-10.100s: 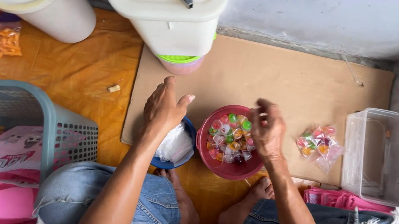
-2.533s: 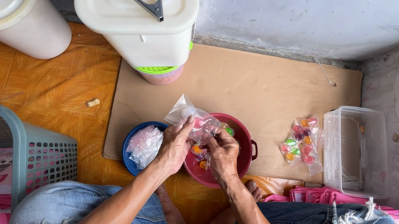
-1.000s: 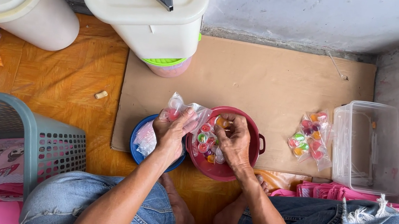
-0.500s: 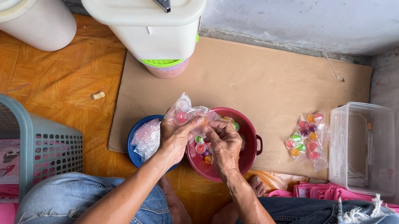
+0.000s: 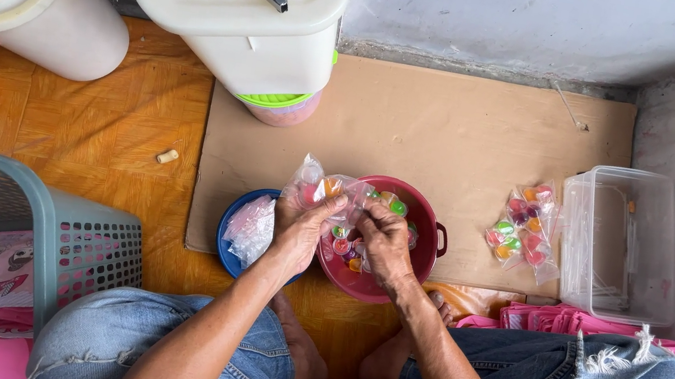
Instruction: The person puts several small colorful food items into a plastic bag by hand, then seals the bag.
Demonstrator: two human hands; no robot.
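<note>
The left hand [image 5: 301, 227] is closed on the top of a small clear bag [image 5: 320, 193] with coloured sweets in it, holding it just above the near-left rim of the red bowl [image 5: 426, 232]. The right hand [image 5: 384, 241] has its fingers curled at the bag's other side, over the bowl, pinching the plastic; how tightly, I cannot tell. More coloured sweets [image 5: 346, 248] lie inside the bowl under the hands. Touching the bowl's left side is a blue dish [image 5: 231, 249] with crumpled clear plastic in it. To the right of the bowl, well apart on the cardboard sheet [image 5: 457, 127], lies a filled bag of sweets [image 5: 523, 230], and beyond it stands a clear plastic box [image 5: 621, 242].
</note>
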